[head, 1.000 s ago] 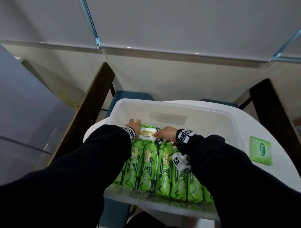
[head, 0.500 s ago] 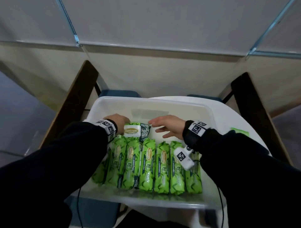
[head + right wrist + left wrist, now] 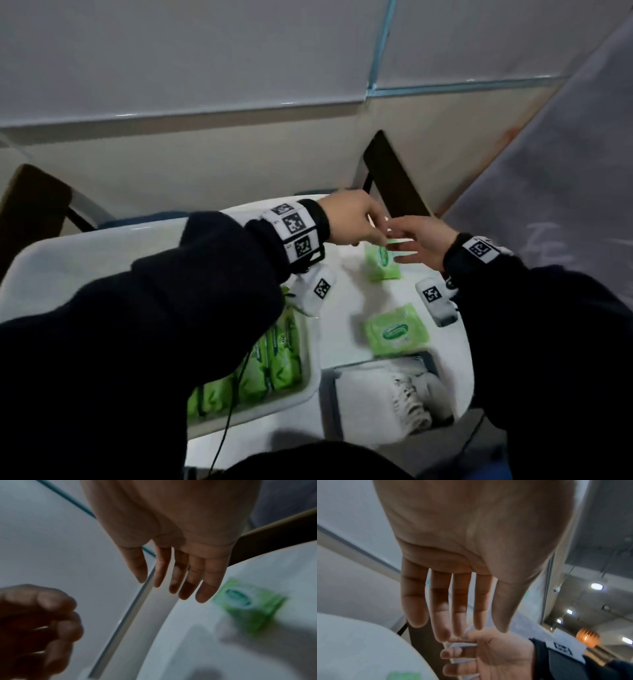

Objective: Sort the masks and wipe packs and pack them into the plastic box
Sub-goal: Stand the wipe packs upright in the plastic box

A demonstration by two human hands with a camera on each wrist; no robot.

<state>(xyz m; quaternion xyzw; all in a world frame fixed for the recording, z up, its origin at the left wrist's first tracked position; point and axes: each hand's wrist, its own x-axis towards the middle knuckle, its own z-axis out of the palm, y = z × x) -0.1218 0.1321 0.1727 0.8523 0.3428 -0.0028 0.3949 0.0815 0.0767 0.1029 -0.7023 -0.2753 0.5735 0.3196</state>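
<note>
Left hand [image 3: 349,221] grip: fingertips bunched around a thin green sliver [image 3: 397,241] that sits between the two hands. The head view is smeared and the left wrist view shows the fingers mostly straight, so I cannot tell whether it actually pinches it. Right hand [image 3: 423,245] grip is slack: fingers loosely extended toward the left fingertips with nothing in them, palm turned in, which reads as ready to receive or steady that sliver. The left arm crosses over the body to reach this side, probably because the loose stock lies here. Directly under the hands a small wipe pack [image 3: 382,263] lies flat on the white worktop [image 3: 342,308], and a second wipe pack [image 3: 395,330] lies nearer the body, apart from the first. Both are label up and clear of everything else, so easy to take one at a time. Nearest the body, a stack of white masks [image 3: 376,394] sits in its own grey holder [image 3: 329,404], kept separate from the wipes, which fits the sort. The plastic box [image 3: 310,342] is at the left, just beside the holder, mostly hidden by the left sleeve. The green packs [image 3: 277,356] visible in it stand on edge side by side, likely to save floor space. My read is that the wipes are partly packed, with the two loose packs and the masks still to go in. A dark chair back [image 3: 387,171] stands beyond the worktop.
</note>
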